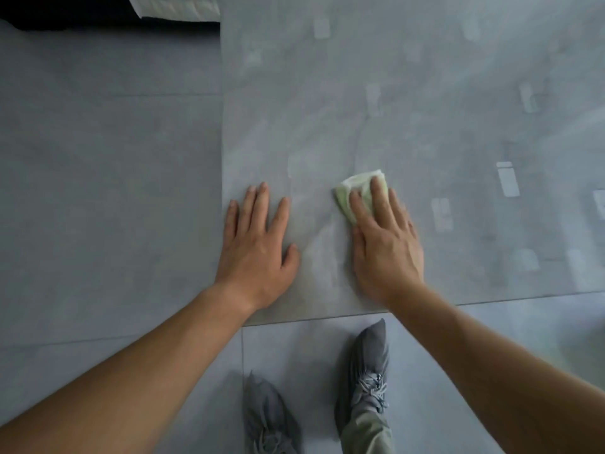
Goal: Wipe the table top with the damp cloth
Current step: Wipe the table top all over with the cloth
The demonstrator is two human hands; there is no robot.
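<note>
A glossy grey table top [409, 93] fills the middle and right of the head view, its near left corner just below my hands. My right hand [384, 244] lies flat on a folded pale green cloth [352, 190], its straight fingers pressing the cloth onto the table; most of the cloth is hidden under the palm. My left hand [257, 244] rests flat on the table near the left edge, fingers spread, holding nothing. A faint damp streak shows between the two hands.
Grey tiled floor [98, 175] lies to the left and in front of the table. My two grey shoes [368, 365] stand under the near edge. A white quilted thing [170, 6] over a dark gap sits at the top left.
</note>
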